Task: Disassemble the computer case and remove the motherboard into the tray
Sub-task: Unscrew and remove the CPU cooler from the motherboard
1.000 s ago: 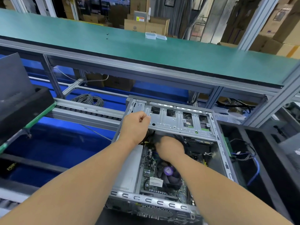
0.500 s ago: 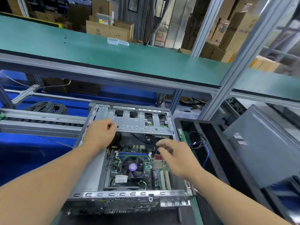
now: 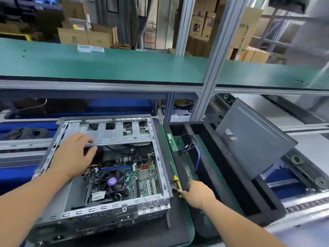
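The computer case (image 3: 106, 168) is laid open on the counter (image 3: 185, 221), its side panel off. The motherboard (image 3: 142, 175) is seen seated inside it, with a black fan (image 3: 113, 180) mounted over its near left part and cables (image 3: 92, 168) bunched at its left edge. The left hand (image 3: 74, 155) is placed at the case's drive cage (image 3: 114, 132), its fingers (image 3: 87, 139) lightly bent over the cage's lower edge; no grip on anything can be made out. Just right of the case, a black foam tray (image 3: 231, 177) is set, divided into long compartments. In its left compartment a green memory stick (image 3: 172, 142) and a blue cable (image 3: 198, 157) are held. A dark side panel (image 3: 249, 141) is leaned tilted against the tray's far right. The right hand (image 3: 199, 193) is closed on the yellow-and-black screwdriver (image 3: 177, 182) lying between case and tray.
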